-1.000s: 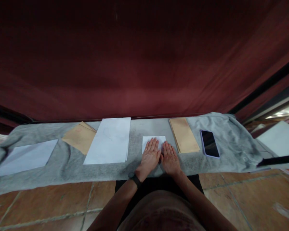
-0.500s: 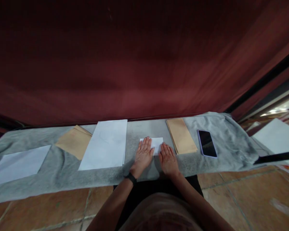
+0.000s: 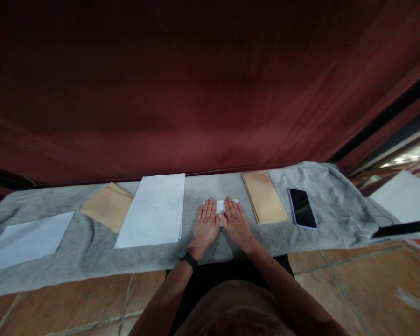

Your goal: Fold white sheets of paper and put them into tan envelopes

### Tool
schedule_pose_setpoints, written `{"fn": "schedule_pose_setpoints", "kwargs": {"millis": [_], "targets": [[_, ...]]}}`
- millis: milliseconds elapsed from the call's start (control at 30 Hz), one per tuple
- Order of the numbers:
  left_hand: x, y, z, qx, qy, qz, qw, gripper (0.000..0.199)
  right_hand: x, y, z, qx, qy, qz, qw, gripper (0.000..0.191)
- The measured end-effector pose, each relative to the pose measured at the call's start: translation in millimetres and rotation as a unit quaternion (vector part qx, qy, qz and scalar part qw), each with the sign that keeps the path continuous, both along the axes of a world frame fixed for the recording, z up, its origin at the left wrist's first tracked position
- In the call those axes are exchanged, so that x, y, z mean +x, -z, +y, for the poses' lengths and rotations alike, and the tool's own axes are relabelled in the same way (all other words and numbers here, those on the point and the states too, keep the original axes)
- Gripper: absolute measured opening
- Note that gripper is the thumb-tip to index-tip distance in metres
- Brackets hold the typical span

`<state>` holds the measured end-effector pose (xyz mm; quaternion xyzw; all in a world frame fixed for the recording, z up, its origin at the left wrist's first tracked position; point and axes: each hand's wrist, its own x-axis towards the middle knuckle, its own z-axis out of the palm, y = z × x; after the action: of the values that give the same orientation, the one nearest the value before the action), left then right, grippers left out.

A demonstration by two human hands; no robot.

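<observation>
A small white piece of paper (image 3: 221, 207), seemingly folded, lies on the grey cloth (image 3: 210, 184) in front of me. My left hand (image 3: 206, 225) rests flat on its left part, fingers stretched out and pointing away from me. On the right part of the paper lies my right hand (image 3: 236, 225), also flat and open. The two thumbs meet near the paper's middle. Most of the paper is hidden under both hands, with only a strip showing between them.
Left of my hands lies a stack of large white sheets (image 3: 154, 210). Beyond it are brown envelopes (image 3: 107, 207) and another white sheet (image 3: 28, 240). To the right are a stack of brown envelopes (image 3: 265, 197) and a phone (image 3: 303, 208). A dark red curtain (image 3: 196, 102) hangs behind.
My right hand has moved left and slightly forward onto the paper, closer to my left hand. My left hand has shifted slightly; the paper stays in place.
</observation>
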<state>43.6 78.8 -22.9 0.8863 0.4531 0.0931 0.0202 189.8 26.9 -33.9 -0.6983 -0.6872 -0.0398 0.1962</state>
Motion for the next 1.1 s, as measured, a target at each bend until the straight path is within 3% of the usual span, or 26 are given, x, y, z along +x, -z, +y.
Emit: {"fn": "schedule_pose_setpoints", "kwargs": {"millis": [667, 900, 967, 1100], "targets": [[-25.0, 1.4, 1.6, 0.022, -0.08, -0.018, 0.996, 0.06, 22.9, 3.5, -21.8, 0.01, 0.074, -0.014, 0.997, 0.064], [-27.3, -6.4, -3.5, 0.037, -0.09, -0.038, 0.994, 0.058, 23.7, 5.1, -23.1, 0.025, 0.077, -0.028, 0.996, 0.062], [-24.6, -8.5, -10.3, 0.042, -0.064, -0.052, 0.996, 0.057, 23.6, 6.1, -22.8, 0.028, 0.078, -0.027, 0.996, 0.062], [-16.9, -8.0, -25.1, 0.016, 0.056, -0.031, 0.998, 0.051, 23.9, 8.4, -22.6, 0.036, 0.08, -0.029, 0.996, 0.062]]}}
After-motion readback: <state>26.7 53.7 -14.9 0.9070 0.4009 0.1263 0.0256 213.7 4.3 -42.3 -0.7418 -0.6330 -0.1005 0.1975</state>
